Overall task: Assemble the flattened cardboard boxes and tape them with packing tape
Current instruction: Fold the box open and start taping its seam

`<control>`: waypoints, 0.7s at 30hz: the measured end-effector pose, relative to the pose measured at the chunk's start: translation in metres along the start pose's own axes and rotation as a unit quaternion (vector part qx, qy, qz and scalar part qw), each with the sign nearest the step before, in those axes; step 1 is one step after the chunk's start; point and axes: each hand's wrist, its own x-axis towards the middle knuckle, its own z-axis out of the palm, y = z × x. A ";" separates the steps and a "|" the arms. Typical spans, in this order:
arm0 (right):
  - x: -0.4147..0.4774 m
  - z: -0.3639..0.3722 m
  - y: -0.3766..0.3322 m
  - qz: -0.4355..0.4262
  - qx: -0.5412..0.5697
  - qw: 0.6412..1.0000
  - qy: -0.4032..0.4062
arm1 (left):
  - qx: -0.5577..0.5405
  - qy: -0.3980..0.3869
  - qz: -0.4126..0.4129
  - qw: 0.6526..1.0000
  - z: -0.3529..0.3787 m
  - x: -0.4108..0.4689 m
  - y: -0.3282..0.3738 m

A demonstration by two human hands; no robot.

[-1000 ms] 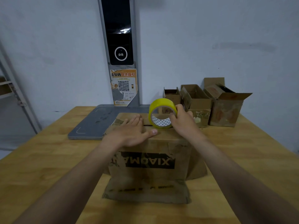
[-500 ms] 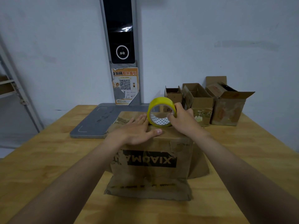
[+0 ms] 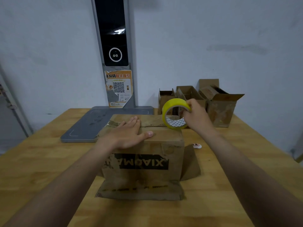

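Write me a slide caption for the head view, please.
Left hand presses down the cardboard box; right hand holds yellow tape roll at its edge.

A: Where does the view look from?
B: From the person's head: one wide-angle lens facing forward and down across the light wooden surface [image 3: 41, 161] toward the pale grey wall [image 3: 213, 38].
A: How near?
B: Close. The left forearm [image 3: 68, 185] and right forearm [image 3: 249, 174] enter from the bottom corners; the brown cardboard box [image 3: 144, 176] fills the centre.
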 end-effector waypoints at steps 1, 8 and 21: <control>-0.004 0.006 0.000 0.022 0.042 0.999 0.001 | -0.002 -0.003 -0.005 1.000 0.000 0.000 0.001; -0.013 0.026 0.006 0.011 0.078 0.996 0.044 | 0.001 -0.001 0.002 1.000 -0.001 0.012 0.032; 0.000 0.006 -0.010 -0.021 -0.009 0.999 -0.043 | -0.029 -0.011 0.044 0.999 -0.003 0.027 0.062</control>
